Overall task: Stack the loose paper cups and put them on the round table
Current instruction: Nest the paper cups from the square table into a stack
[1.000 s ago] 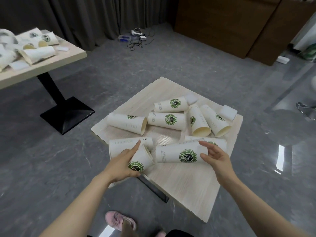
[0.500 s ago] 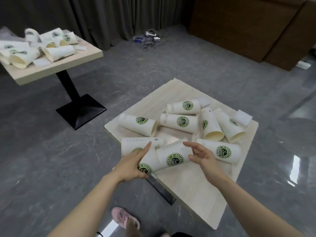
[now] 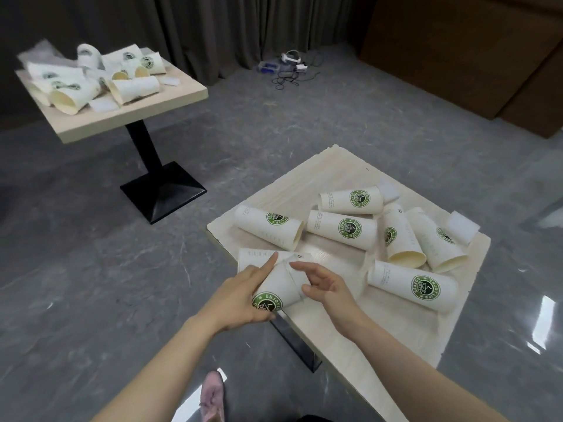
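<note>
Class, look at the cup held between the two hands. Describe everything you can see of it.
The held cup is white paper with a round green logo reading ENJOY LIFE. It lies on its side at the near-left edge of the table. A seam suggests one cup nested in another. The left hand grips it; the right hand fingers touch its other side. Another cup lies just behind.

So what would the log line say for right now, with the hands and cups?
step: nesting cups | left hand: grips nested cups | right hand: fingertips on the cups | loose cups: lying on square table | round table: unseen
</note>
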Tool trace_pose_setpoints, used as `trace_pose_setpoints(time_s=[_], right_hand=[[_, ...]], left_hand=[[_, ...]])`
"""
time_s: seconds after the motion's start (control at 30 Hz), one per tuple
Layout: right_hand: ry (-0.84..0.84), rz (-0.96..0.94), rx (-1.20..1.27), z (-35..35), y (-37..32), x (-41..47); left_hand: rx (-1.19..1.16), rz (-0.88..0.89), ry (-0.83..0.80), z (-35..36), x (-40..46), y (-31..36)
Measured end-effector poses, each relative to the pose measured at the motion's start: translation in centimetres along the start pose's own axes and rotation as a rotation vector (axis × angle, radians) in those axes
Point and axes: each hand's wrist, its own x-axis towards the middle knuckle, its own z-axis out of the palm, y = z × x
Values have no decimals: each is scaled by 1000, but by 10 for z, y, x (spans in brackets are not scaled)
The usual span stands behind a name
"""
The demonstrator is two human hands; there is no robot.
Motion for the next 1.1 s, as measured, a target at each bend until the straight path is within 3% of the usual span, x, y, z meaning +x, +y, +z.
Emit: trace_pose_setpoints(time_s=[0.27,0.4,0.57,0.8,1.1], right_hand=[[-83,35,92,46,2,22],[102,-107,-335,38,3,42],[-119,-132,-969,31,24,65],[-100,-156,-1241,39,42,79],[4,-75,-1404,11,52,58]], left_hand=[[104,14,28,-24,-4,-16],[118,-13,29,-38,-8,-34],[88,-57,15,-53,-11,-55],[70,-66,19,-68,-11,-73],[60,-11,1,-77,1,-74]])
